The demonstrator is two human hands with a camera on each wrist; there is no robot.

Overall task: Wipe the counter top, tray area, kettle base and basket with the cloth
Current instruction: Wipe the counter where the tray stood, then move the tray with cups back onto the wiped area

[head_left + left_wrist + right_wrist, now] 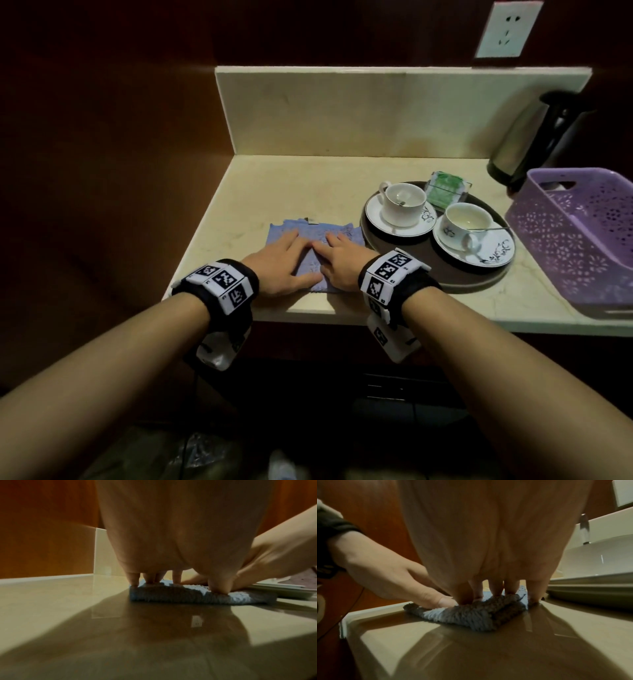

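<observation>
Both hands lie flat, fingers spread, on the blue cloth (310, 255) at lower centre of the cream counter top (274, 185): left hand (284, 263) on its left half, right hand (339, 262) on its right. Just right of it sits a round brown tray (479, 277) with two cups; the purple basket (565, 240) and steel kettle (527, 137) stand at the right edge.

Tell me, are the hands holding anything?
Not gripping. The left hand and right hand both press flat on top of the blue cloth, pinning it to the counter top.
</observation>
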